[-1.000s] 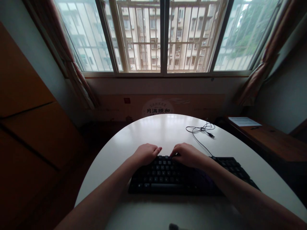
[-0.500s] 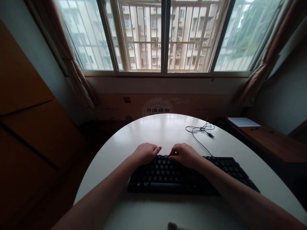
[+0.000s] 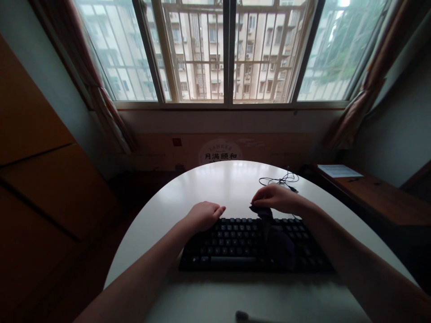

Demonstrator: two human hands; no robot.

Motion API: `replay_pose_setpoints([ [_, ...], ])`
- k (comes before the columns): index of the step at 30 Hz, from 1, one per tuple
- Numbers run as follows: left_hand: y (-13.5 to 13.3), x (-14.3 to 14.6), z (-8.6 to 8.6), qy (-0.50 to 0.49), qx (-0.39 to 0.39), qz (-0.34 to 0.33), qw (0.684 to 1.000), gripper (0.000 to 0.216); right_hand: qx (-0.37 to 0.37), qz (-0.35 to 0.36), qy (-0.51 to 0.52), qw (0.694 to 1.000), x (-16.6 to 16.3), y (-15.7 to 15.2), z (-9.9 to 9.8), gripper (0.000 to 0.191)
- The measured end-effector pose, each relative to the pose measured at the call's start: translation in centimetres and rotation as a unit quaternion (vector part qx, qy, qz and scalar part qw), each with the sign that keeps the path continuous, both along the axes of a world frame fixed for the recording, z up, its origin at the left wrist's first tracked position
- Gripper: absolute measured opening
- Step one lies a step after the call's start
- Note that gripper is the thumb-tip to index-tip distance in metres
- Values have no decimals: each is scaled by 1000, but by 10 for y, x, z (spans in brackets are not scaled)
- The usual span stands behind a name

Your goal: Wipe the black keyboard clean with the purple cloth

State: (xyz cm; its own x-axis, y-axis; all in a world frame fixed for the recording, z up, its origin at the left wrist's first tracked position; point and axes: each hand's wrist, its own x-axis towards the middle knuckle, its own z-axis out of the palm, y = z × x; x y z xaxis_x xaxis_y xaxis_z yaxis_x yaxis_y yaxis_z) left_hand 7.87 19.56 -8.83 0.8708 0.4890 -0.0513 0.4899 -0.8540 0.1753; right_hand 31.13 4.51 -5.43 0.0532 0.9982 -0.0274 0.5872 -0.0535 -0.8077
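A black keyboard [image 3: 232,244] lies on the white round table, its space bar toward me. My left hand [image 3: 204,215] rests on the keyboard's far left part, fingers curled over its back edge with the thumb pointing right; the fingertips are hidden. My right hand [image 3: 276,198] is raised just past the back edge, pinching the corner of a dark purple cloth [image 3: 281,246]. The cloth hangs down from the fingers and drapes across the right part of the keys.
Behind my right hand the keyboard's black cable [image 3: 284,178] lies coiled on the white table [image 3: 161,202]. A small dark brush [image 3: 241,316] sits at the near edge. To the right, a sheet of paper [image 3: 339,171] rests on a wooden surface. A barred window [image 3: 229,58] is ahead.
My right hand has lifted and moved right and away from the keys, drawing the dark cloth into plain view. My left hand has stayed in place.
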Motion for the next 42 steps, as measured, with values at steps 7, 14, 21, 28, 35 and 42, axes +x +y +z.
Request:
replay_pose_setpoints([
  [7,-1,-2,2,-6,-5,0,1000,64,0,42,-99,994,-25,6,-23,27],
  [14,-3,0,4,10,5,3,1000,61,-30,45,-123,991,-33,7,-29,27],
  [21,-2,0,1,0,12,1,1000,60,11,13,-191,981,-41,6,-33,20],
  [28,-1,-1,2,-6,2,0,1000,62,45,77,-307,948,-47,2,-21,21],
  [35,-1,-1,1,2,7,5,1000,62,18,38,-252,967,-45,2,-21,24],
  [42,-1,0,0,-3,15,5,1000,60,-2,-28,-199,980,-46,6,-30,17],
])
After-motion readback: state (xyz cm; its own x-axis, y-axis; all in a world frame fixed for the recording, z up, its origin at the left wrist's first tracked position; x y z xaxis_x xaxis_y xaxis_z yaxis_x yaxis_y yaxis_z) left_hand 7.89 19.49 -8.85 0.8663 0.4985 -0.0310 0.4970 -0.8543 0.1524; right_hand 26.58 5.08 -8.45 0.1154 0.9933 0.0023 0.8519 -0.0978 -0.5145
